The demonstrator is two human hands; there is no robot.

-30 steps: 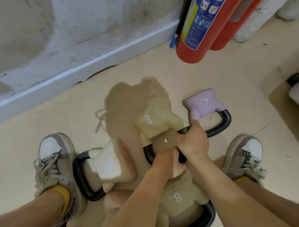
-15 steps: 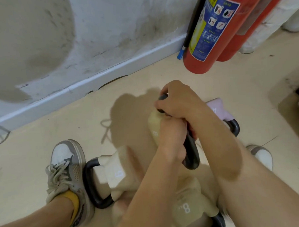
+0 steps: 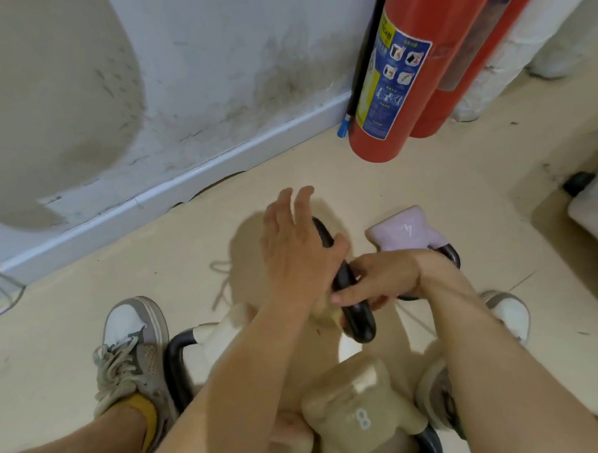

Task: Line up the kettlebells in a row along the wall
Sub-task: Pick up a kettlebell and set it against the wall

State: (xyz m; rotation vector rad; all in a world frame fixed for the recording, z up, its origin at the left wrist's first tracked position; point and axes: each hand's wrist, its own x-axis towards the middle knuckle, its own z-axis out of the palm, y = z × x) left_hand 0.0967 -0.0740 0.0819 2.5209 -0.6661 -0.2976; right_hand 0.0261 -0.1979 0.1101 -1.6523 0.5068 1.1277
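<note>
My right hand (image 3: 378,279) grips the black handle (image 3: 354,318) of an olive-beige kettlebell, whose body is almost hidden under my hands. My left hand (image 3: 297,250) lies over the top of that handle with fingers spread and straight, thumb against it. A lilac kettlebell (image 3: 405,232) lies on its side just right of my hands. A cream kettlebell (image 3: 220,336) lies to the left by my left shoe. Another beige kettlebell marked 8 (image 3: 360,407) lies near the bottom between my legs. The wall's white baseboard (image 3: 186,185) runs diagonally beyond.
Two red fire extinguishers (image 3: 397,85) stand against the wall at upper right. My left shoe (image 3: 132,353) and right shoe (image 3: 510,314) flank the kettlebells. A white object (image 3: 595,213) sits at the right edge. Bare beige floor lies between my hands and the baseboard.
Both hands gripped the olive-beige kettlebell's handle and swung it up toward the wall. Now my left hand's fingers have opened off the handle; my right hand has shifted lower on it.
</note>
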